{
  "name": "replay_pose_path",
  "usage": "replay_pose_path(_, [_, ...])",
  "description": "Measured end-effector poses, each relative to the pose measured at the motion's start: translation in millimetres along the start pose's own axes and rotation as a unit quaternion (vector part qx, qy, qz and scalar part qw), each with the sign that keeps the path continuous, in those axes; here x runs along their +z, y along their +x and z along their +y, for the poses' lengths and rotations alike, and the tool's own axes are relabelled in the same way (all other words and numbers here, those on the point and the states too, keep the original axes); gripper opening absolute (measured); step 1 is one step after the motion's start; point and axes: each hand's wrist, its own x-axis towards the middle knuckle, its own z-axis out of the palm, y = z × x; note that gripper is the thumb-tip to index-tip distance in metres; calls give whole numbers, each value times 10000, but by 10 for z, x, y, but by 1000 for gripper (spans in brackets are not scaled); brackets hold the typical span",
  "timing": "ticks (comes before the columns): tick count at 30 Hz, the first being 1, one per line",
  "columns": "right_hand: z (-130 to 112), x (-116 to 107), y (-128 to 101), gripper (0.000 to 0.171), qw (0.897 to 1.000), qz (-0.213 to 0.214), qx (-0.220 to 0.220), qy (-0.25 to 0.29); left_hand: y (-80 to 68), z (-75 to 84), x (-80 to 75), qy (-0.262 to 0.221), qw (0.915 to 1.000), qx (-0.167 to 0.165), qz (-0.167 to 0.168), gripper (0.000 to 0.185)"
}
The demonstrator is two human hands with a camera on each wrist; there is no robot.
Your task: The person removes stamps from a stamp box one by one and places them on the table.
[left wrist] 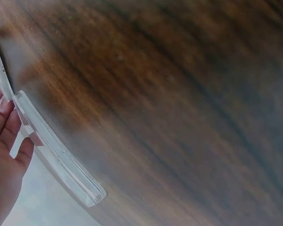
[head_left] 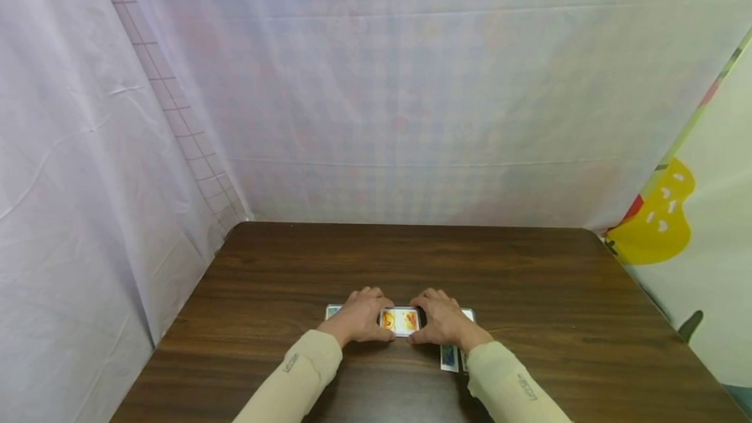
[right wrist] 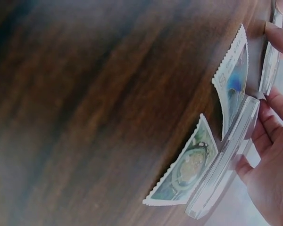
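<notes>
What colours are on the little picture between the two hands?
The picture is orange and yellow on white, seen best in the head view.

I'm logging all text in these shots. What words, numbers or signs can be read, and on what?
Nothing reads clearly.
Left sleeve: small dark print, too small to read.
Right sleeve: the same.
Upper stamp: blurred marks along its edge, unreadable.
Lower stamp: picture only.
Clear case: coloured pictures, no legible text.

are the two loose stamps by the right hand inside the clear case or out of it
Out. Both stamps lie bare on the wooden table, beside the clear case that the right hand holds.
</notes>
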Motion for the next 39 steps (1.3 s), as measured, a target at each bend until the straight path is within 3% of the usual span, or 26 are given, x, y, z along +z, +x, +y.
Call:
replay_pose_path(10, [-16, 5, 1, 62, 9999, 3, 107, -52, 3, 6, -25, 79, 9999, 39, -86, 56])
replay_pose_path(39, [-27, 11, 6, 57, 9999, 17, 144, -4, 23, 7, -8, -37, 9999, 117, 95, 56])
